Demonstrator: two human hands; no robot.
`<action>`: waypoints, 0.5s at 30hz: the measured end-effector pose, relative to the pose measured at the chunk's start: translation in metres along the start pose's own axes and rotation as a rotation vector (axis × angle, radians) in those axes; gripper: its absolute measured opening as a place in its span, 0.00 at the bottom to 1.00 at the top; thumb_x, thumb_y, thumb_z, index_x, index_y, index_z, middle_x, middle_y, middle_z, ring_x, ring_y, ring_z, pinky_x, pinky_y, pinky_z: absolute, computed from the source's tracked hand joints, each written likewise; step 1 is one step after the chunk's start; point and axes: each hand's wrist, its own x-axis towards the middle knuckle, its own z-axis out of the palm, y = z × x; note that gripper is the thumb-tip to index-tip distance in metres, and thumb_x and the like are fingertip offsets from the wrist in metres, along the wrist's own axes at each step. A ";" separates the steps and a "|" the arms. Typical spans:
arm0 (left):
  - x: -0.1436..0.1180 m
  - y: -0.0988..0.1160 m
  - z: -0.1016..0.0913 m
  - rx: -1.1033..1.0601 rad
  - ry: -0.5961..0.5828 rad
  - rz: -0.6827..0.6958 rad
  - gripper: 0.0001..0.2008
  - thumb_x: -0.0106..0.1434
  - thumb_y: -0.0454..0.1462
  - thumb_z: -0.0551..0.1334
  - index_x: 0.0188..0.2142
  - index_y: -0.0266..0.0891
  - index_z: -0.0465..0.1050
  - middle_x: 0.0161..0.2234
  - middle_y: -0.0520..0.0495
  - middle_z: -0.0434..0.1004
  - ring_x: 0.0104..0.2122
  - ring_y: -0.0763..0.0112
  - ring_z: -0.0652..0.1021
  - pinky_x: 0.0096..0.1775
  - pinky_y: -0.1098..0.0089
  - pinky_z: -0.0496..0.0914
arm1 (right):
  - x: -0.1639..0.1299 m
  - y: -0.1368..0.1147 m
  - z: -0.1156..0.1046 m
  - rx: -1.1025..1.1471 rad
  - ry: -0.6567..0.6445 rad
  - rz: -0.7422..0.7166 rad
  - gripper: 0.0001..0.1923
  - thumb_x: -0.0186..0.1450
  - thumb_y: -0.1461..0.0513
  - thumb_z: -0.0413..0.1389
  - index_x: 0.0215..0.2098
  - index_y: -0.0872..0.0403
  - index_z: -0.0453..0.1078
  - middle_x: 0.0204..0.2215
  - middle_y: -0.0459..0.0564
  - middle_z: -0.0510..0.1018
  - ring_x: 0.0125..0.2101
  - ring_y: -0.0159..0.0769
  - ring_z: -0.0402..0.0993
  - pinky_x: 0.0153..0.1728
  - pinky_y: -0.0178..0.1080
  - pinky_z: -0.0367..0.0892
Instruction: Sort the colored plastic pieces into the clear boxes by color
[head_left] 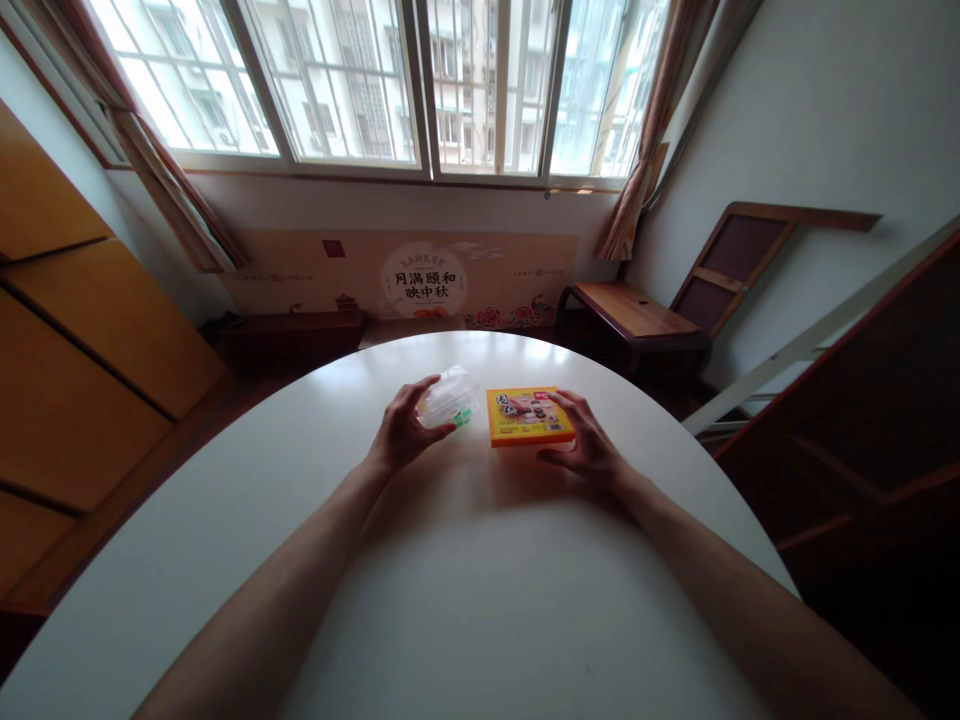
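My left hand (406, 424) is curled around the near-left side of a clear plastic package (448, 394) that has a green patch at its lower right. What lies inside the package I cannot make out. A flat yellow box (525, 414) with large dark characters and a printed picture on its lid sits just to the right, a small gap apart from the package. My right hand (587, 443) grips the box's right end, fingers over the top edge and thumb near the front side. Both things are over the far half of the white round table (480, 600).
Beyond the table, a printed banner (360, 270) runs below a wide barred window (360, 80). At right stand a wooden seat (637, 308) and a folded dark panel (847, 420). Yellow-brown cabinets (97, 350) line the left side.
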 end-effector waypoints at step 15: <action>0.034 0.091 0.042 -0.158 -0.213 0.177 0.41 0.46 0.42 0.72 0.59 0.48 0.60 0.52 0.42 0.65 0.49 0.54 0.72 0.50 0.56 0.69 | -0.006 0.015 -0.002 0.342 0.115 0.212 0.49 0.55 0.37 0.53 0.66 0.44 0.39 0.62 0.59 0.50 0.55 0.52 0.63 0.46 0.53 0.69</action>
